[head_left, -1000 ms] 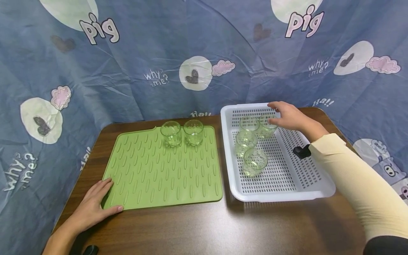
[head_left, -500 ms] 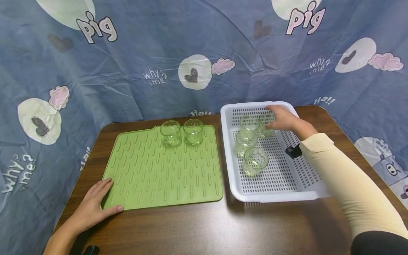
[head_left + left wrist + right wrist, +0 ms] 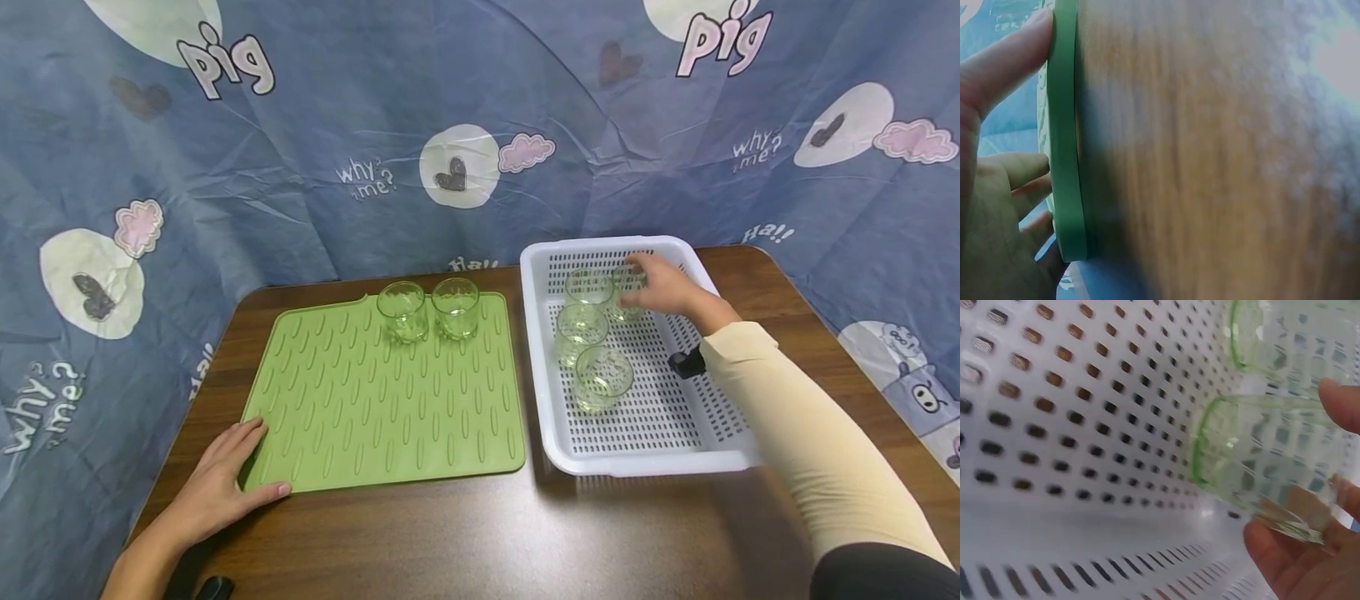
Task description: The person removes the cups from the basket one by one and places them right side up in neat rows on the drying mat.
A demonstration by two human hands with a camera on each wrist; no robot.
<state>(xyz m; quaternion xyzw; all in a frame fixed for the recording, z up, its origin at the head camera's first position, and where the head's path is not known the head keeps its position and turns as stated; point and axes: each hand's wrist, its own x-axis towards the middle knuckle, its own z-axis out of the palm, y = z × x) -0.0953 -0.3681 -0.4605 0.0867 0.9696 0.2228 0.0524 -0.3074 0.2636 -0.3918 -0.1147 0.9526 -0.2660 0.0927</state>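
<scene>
My right hand (image 3: 660,286) is in the far part of the white perforated basket (image 3: 551,442). Its thumb and fingers curl round a greenish clear glass (image 3: 1260,450), seen up close in the right wrist view. Beside that one, a second glass (image 3: 588,287) stands at the back, with two more, a middle glass (image 3: 581,329) and a front glass (image 3: 602,379), nearer to me. On the left, my left hand (image 3: 213,483) rests with spread fingers at the near corner of the green drying mat (image 3: 375,408). In the left wrist view its thumb and fingertips touch the mat's edge.
Two clear glasses, a left one (image 3: 403,312) and a right one (image 3: 455,310), stand side by side at the mat's back edge. Basket and mat lie on a brown wooden table (image 3: 450,533). A blue printed cloth (image 3: 300,167) hangs behind it.
My right hand has moved slightly left and lower over the back-right glass, and its fingers have closed round it. The left hand has stayed at the mat's corner.
</scene>
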